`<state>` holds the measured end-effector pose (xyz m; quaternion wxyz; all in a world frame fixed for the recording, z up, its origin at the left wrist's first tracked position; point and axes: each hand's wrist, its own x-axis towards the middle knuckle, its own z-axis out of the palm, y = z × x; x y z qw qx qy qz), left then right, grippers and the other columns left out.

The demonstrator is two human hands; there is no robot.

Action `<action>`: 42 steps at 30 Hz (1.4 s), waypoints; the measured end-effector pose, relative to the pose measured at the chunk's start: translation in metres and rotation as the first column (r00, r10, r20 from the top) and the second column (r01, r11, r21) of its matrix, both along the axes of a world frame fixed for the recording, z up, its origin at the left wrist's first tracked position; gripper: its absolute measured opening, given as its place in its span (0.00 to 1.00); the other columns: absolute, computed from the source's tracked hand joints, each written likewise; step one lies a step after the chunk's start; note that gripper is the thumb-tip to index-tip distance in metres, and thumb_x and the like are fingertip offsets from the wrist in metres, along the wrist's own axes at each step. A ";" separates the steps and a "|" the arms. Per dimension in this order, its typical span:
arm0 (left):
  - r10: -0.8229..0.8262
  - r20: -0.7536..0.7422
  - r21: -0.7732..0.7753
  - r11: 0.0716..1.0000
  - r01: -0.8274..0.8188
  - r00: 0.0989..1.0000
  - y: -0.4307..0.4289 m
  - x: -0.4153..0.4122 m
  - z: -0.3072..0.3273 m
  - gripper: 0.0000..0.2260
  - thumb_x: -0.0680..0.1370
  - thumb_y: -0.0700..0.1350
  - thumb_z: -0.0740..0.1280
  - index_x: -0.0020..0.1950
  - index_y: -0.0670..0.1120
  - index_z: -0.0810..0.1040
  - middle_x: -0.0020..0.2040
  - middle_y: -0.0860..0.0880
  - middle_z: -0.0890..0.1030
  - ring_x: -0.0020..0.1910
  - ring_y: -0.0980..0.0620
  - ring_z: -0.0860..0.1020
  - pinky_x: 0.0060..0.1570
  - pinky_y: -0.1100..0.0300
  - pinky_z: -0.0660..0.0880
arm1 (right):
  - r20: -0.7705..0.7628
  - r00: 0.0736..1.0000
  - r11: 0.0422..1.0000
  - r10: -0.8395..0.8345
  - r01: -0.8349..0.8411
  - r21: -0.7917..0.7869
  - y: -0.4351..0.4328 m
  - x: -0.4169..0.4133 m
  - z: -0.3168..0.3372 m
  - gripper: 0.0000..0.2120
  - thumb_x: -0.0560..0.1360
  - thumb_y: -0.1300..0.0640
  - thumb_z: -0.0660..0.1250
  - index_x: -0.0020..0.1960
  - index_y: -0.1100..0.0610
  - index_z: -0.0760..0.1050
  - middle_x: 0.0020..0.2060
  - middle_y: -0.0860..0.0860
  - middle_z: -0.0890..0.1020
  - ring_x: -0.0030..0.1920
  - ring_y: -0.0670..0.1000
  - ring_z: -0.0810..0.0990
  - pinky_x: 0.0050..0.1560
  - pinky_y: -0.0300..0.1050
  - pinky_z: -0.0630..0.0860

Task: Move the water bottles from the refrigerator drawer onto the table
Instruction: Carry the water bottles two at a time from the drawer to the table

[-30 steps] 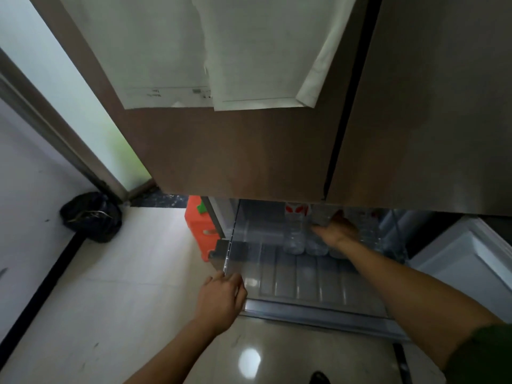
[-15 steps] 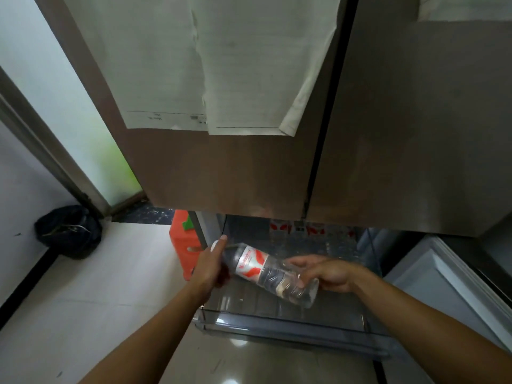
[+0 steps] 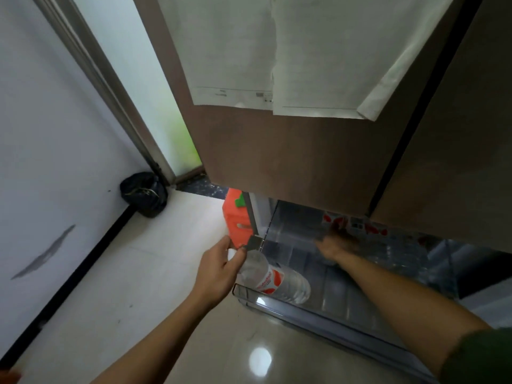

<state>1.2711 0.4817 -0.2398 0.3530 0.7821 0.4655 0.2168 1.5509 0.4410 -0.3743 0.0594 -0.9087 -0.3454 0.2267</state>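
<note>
Left hand (image 3: 219,273): fingers curled round the cap end of a water bottle (image 3: 277,282). The bottle is tilted, base toward 4 o'clock, over the front-left corner of the drawer (image 3: 304,310). Drawer pulled out, at 5 o'clock in view. Right hand (image 3: 336,245) is inside the drawer and blurred, so I cannot tell its grip. Red-labelled bottles (image 3: 360,230) stand at its 1 o'clock. Orange container (image 3: 235,220) is at 12 o'clock from left hand.

one head cam, wide-angle, looks fwd & down, close above open fridge drawer (image 3: 332,327).
</note>
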 end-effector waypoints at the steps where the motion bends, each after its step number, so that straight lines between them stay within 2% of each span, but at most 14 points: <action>1: 0.024 -0.016 0.003 1.000 -0.024 1.000 -0.001 -0.005 0.001 0.11 0.78 0.51 0.63 0.36 0.50 0.70 0.34 0.55 0.75 0.36 0.57 0.76 0.31 0.65 0.70 | 0.088 0.996 1.000 0.016 -0.014 -0.023 0.003 -0.007 -0.001 0.40 0.77 0.37 0.56 0.77 0.65 0.50 0.69 0.61 0.69 0.57 0.59 0.77 0.48 0.44 0.74; 3: 0.076 -0.050 0.027 0.997 -0.075 0.996 0.001 -0.014 0.000 0.17 0.74 0.60 0.60 0.38 0.47 0.71 0.34 0.49 0.77 0.36 0.50 0.76 0.34 0.50 0.73 | 0.213 0.974 0.997 0.071 -0.062 -0.050 0.009 -0.014 -0.011 0.38 0.79 0.41 0.56 0.76 0.66 0.49 0.67 0.64 0.70 0.58 0.60 0.77 0.53 0.47 0.75; 6: 0.112 -0.085 0.098 0.990 -0.103 0.990 0.007 -0.024 -0.002 0.20 0.70 0.64 0.56 0.39 0.47 0.71 0.34 0.47 0.77 0.35 0.48 0.75 0.35 0.44 0.73 | 0.262 0.959 0.988 0.113 -0.082 -0.128 0.012 -0.016 -0.016 0.36 0.77 0.45 0.60 0.76 0.63 0.53 0.67 0.64 0.72 0.58 0.60 0.78 0.52 0.47 0.76; 9: 0.090 -0.110 0.126 0.989 -0.076 0.990 0.012 -0.022 -0.002 0.20 0.71 0.64 0.56 0.39 0.48 0.71 0.34 0.49 0.76 0.35 0.49 0.76 0.35 0.45 0.74 | 0.170 0.969 0.972 0.181 -0.149 -0.183 0.000 -0.022 0.004 0.37 0.73 0.45 0.68 0.75 0.58 0.57 0.63 0.60 0.77 0.56 0.57 0.80 0.50 0.45 0.76; 12: 0.012 -0.133 0.144 0.990 0.007 0.991 0.016 -0.013 -0.004 0.17 0.73 0.62 0.56 0.41 0.49 0.71 0.35 0.56 0.76 0.36 0.54 0.76 0.33 0.55 0.74 | 0.171 0.945 0.950 0.279 -0.245 -0.194 -0.027 -0.039 0.010 0.28 0.73 0.50 0.68 0.69 0.57 0.66 0.57 0.55 0.81 0.55 0.56 0.81 0.55 0.47 0.76; 15: -0.091 -0.178 0.182 0.975 0.124 0.980 0.020 -0.007 -0.011 0.12 0.74 0.61 0.56 0.43 0.54 0.70 0.35 0.58 0.75 0.34 0.55 0.76 0.30 0.62 0.69 | 0.130 0.908 0.890 0.399 -0.350 -0.292 -0.064 -0.049 0.013 0.33 0.71 0.48 0.68 0.70 0.61 0.62 0.58 0.54 0.81 0.57 0.55 0.81 0.56 0.47 0.75; 19: -0.144 -0.227 0.226 0.954 0.196 0.963 0.021 -0.008 -0.021 0.16 0.74 0.63 0.54 0.44 0.51 0.70 0.29 0.54 0.72 0.29 0.55 0.72 0.28 0.64 0.61 | -0.009 0.864 0.773 0.503 -0.454 -0.444 -0.082 -0.046 0.023 0.30 0.65 0.44 0.74 0.64 0.52 0.73 0.57 0.51 0.81 0.56 0.52 0.80 0.53 0.45 0.75; 22: -0.140 -0.230 0.249 0.948 0.197 0.963 0.021 -0.009 -0.025 0.19 0.73 0.65 0.52 0.45 0.50 0.70 0.29 0.53 0.72 0.28 0.54 0.71 0.28 0.63 0.61 | 0.020 0.896 0.867 0.444 -0.424 -0.263 -0.056 -0.042 0.031 0.32 0.66 0.39 0.71 0.65 0.52 0.70 0.60 0.53 0.79 0.58 0.55 0.79 0.55 0.48 0.74; 26: -0.117 -0.219 0.240 0.956 0.170 0.969 0.017 -0.017 -0.030 0.17 0.73 0.67 0.51 0.43 0.54 0.67 0.32 0.50 0.78 0.31 0.49 0.76 0.32 0.53 0.73 | 0.062 0.898 0.898 0.435 -0.428 -0.102 0.003 -0.054 0.022 0.29 0.71 0.41 0.67 0.66 0.54 0.67 0.62 0.56 0.76 0.59 0.58 0.77 0.51 0.48 0.71; 29: -0.124 -0.185 0.231 0.959 0.166 0.975 0.012 -0.025 -0.029 0.11 0.73 0.66 0.52 0.44 0.60 0.63 0.32 0.54 0.77 0.32 0.50 0.76 0.31 0.54 0.71 | 0.101 0.893 0.895 0.438 -0.424 -0.139 0.023 -0.066 0.004 0.22 0.74 0.46 0.66 0.64 0.55 0.71 0.61 0.56 0.77 0.58 0.57 0.77 0.52 0.48 0.72; 33: -0.166 -0.180 0.217 0.955 0.204 0.969 0.014 -0.034 -0.032 0.09 0.74 0.67 0.52 0.45 0.63 0.61 0.31 0.54 0.76 0.31 0.51 0.75 0.30 0.54 0.70 | 0.118 0.908 0.908 0.401 -0.378 -0.179 0.020 -0.071 0.001 0.17 0.73 0.43 0.68 0.55 0.53 0.78 0.53 0.53 0.82 0.52 0.54 0.80 0.47 0.46 0.71; 36: -0.208 -0.203 0.217 0.943 0.251 0.957 0.022 -0.034 -0.033 0.15 0.73 0.67 0.52 0.44 0.57 0.65 0.30 0.52 0.75 0.31 0.49 0.75 0.31 0.53 0.71 | 0.088 0.925 0.924 0.369 -0.356 -0.138 0.006 -0.068 0.023 0.20 0.71 0.43 0.69 0.56 0.55 0.77 0.53 0.54 0.80 0.54 0.56 0.79 0.49 0.45 0.73; 40: -0.331 -0.266 0.306 0.862 0.405 0.905 0.032 -0.016 -0.026 0.20 0.73 0.66 0.50 0.47 0.52 0.68 0.31 0.53 0.74 0.32 0.49 0.74 0.28 0.62 0.61 | 0.157 0.940 0.951 0.304 -0.289 -0.113 -0.033 -0.062 0.060 0.21 0.71 0.43 0.66 0.55 0.57 0.76 0.53 0.57 0.80 0.53 0.58 0.78 0.47 0.46 0.72; 42: -0.379 -0.290 0.329 0.823 0.464 0.879 0.037 -0.008 -0.023 0.23 0.72 0.66 0.48 0.50 0.50 0.70 0.37 0.50 0.79 0.34 0.48 0.77 0.31 0.59 0.68 | 0.175 0.960 0.976 0.217 -0.210 -0.058 -0.060 -0.059 0.079 0.19 0.70 0.42 0.66 0.52 0.56 0.77 0.50 0.57 0.80 0.52 0.59 0.79 0.43 0.45 0.71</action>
